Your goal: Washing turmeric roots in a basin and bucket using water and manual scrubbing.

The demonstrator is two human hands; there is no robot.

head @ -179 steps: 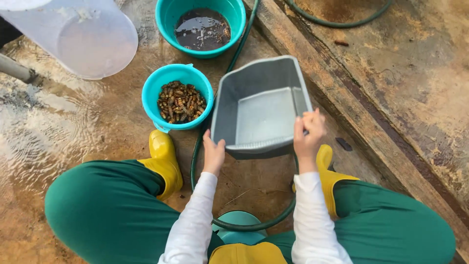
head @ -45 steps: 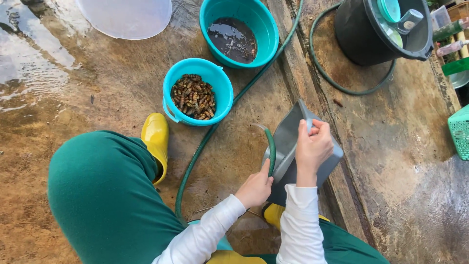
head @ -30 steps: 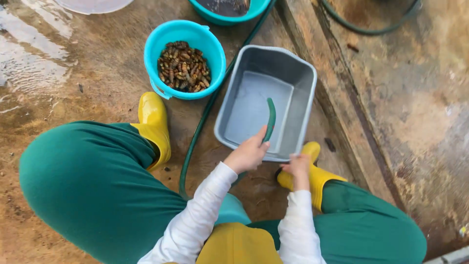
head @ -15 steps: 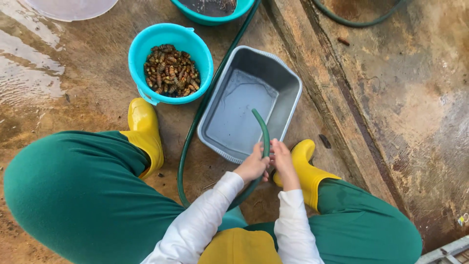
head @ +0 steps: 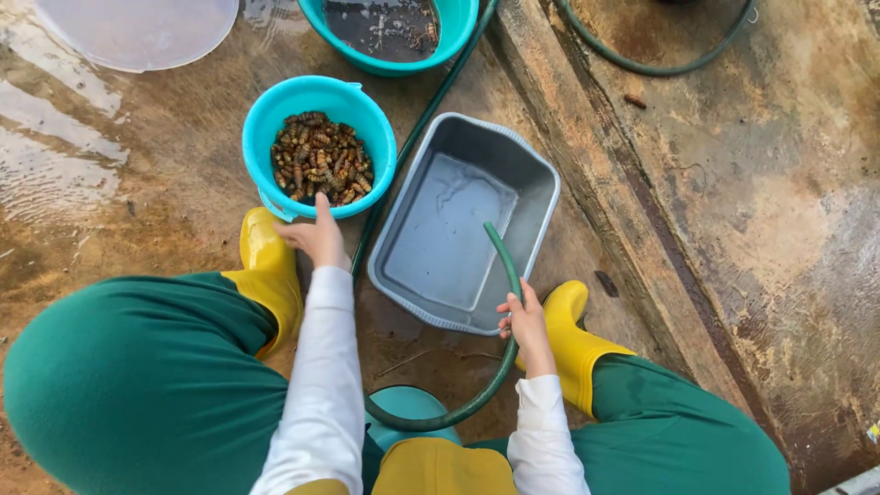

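Observation:
A grey rectangular tub stands on the wet ground between my yellow boots, with shallow water in it. My right hand grips a green hose at the tub's near rim, its end pointing into the tub. My left hand touches the near rim of a small teal bucket that holds brown grub-like pieces. I squat in green trousers and white sleeves.
A larger teal basin with dark water sits at the top. A clear plastic lid or basin lies top left beside a puddle. A raised concrete ledge runs diagonally on the right, with another hose loop above.
My left hand has let go of the hose and moved left to the small teal bucket's rim. My right hand keeps the hose over the grey tub.

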